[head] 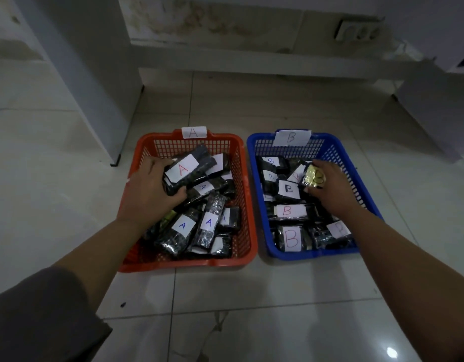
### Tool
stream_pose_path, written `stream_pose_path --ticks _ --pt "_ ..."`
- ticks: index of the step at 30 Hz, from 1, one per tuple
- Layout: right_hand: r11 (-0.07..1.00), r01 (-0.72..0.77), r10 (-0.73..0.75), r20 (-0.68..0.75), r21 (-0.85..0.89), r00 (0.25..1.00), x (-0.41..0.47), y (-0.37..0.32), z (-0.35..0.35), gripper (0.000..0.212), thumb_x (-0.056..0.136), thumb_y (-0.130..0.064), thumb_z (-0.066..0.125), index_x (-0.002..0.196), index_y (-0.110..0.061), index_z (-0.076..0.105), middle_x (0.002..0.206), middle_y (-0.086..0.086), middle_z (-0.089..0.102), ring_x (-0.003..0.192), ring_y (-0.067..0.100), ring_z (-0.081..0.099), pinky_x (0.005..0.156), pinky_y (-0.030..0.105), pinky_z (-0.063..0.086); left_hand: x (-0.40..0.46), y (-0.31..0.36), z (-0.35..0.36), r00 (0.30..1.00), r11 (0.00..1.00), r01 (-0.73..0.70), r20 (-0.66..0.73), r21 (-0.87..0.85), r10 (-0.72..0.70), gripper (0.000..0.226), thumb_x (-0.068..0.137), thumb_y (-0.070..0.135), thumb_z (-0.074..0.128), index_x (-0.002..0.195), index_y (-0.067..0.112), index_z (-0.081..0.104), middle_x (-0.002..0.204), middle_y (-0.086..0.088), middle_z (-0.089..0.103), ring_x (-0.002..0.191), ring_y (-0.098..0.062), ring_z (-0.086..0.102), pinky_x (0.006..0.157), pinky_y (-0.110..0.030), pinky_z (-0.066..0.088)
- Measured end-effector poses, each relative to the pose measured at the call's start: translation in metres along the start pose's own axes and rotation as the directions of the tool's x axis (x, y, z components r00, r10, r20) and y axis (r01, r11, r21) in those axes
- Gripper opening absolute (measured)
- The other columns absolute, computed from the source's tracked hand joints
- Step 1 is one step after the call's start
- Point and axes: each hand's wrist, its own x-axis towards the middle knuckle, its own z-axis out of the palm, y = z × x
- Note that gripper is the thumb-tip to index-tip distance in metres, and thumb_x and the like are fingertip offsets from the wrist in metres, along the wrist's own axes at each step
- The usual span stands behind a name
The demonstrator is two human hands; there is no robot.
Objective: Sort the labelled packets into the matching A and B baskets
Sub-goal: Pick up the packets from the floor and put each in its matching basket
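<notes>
So from my feed, taking the red basket (241, 194) as the anchor: off to its far left a white cabinet (95, 82) stands on the floor, nothing between it and the basket. My left hand (149, 194) is over the red basket's left half, fingers curled round a black packet with a red A label (189, 169), held just above the pile. Below it I can read four more A labels, though the packets overlap too much for a full count. Just right of the red basket sits the blue basket (257, 194), nearly touching it, paper B tag on its back rim. My right hand (332, 186) is inside, pinching a gold packet marked B (313, 177) over the black ones; about seven B labels show there. Two baskets total. Floor's glossy pale tile (277, 296), wall socket (357, 30) up back right.
</notes>
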Motion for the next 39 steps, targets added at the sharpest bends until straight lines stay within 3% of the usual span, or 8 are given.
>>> stream_pose_path --ticks 5,8,12,16,21,25,28,39 --pt "0.996 -0.073 0.081 0.148 -0.06 0.986 0.012 0.007 0.01 0.074 0.074 -0.014 0.076 0.138 -0.013 0.039 0.134 0.015 0.049 0.12 0.029 0.047 0.096 0.028 0.033 0.006 0.007 0.009 0.998 1.0 -0.024 0.065 -0.019 0.025 0.066 0.073 0.032 0.075 0.131 0.013 0.048 0.119 -0.003 0.047 0.111 -0.015 0.045 0.095 -0.021 0.032" --pt "0.961 -0.075 0.124 0.171 -0.266 0.977 0.014 0.007 0.012 0.08 0.082 -0.028 0.069 0.146 -0.019 0.022 0.153 0.012 0.022 0.141 0.033 0.016 0.113 0.051 0.014 0.011 0.007 0.013 0.997 0.999 -0.008 0.082 -0.047 0.012 0.067 0.073 0.029 0.075 0.132 0.012 0.049 0.119 -0.005 0.047 0.111 -0.016 0.045 0.098 -0.024 0.034" --pt "0.905 -0.123 0.157 0.051 -0.407 0.986 0.004 -0.019 0.027 0.078 0.088 -0.038 0.057 0.149 -0.023 0.012 0.157 0.01 0.001 0.143 0.033 -0.009 0.108 0.064 -0.005 0.017 0.006 0.021 0.998 0.997 0.031 0.055 -0.064 -0.027 0.066 0.073 0.027 0.075 0.132 0.013 0.049 0.12 -0.004 0.047 0.111 -0.015 0.044 0.099 -0.025 0.036" --pt "0.974 0.059 -0.077 -0.073 -0.218 0.994 -0.015 -0.08 0.052 0.058 0.089 -0.031 0.053 0.141 -0.017 0.032 0.155 0.011 0.017 0.143 0.033 0.002 0.113 0.054 -0.003 0.022 0.006 0.027 0.999 0.998 0.046 0.026 -0.031 -0.045 0.064 0.073 0.03 0.074 0.131 0.014 0.051 0.118 -0.004 0.051 0.109 -0.016 0.047 0.097 -0.027 0.037" --pt "0.932 0.263 -0.22 0.186 -0.25 0.958 -0.042 -0.121 0.105 0.063 0.097 -0.049 0.022 0.149 -0.018 0.003 0.157 0.005 -0.011 0.14 0.02 -0.023 0.112 0.036 -0.016 0.023 0.001 0.031 0.999 1.0 0.025 0.028 0.015 -0.026 0.065 0.072 0.03 0.075 0.13 0.013 0.053 0.119 -0.007 0.055 0.11 -0.022 0.051 0.099 -0.042 0.042" --pt "0.89 0.289 -0.224 0.214 -0.352 0.951 -0.048 -0.117 0.118 0.074 0.088 -0.051 -0.012 0.148 -0.011 0.002 0.157 0.008 -0.006 0.142 0.019 -0.017 0.113 0.035 -0.014 0.027 -0.015 0.021 0.981 0.997 0.049 0.191 -0.058 -0.037 0.063 0.073 0.027 0.075 0.131 0.014 0.053 0.126 -0.004 0.055 0.113 -0.017 0.05 0.1 -0.028 0.038" --pt "0.9 0.283 -0.22 0.214 -0.331 0.952 -0.048 -0.118 0.118 0.075 0.087 -0.053 -0.013 0.149 -0.012 0.002 0.157 0.008 -0.003 0.143 0.019 -0.014 0.113 0.034 -0.012 0.024 -0.024 0.02 0.903 1.0 0.009 0.429 0.0 -0.008 0.064 0.078 0.032 0.073 0.135 0.019 0.048 0.132 -0.001 0.052 0.118 -0.014 0.047 0.1 -0.021 0.032" --pt "0.928 0.267 -0.194 0.272 -0.262 0.942 -0.046 -0.123 0.111 0.069 0.092 -0.055 -0.001 0.149 -0.016 -0.004 0.156 0.007 -0.013 0.142 0.018 -0.018 0.113 0.033 -0.015 0.024 -0.014 0.031 0.891 0.977 0.1 0.421 0.19 -0.173 0.066 0.091 0.03 0.057 0.148 0.019 0.024 0.154 -0.005 0.026 0.14 -0.021 0.025 0.115 -0.035 0.022"
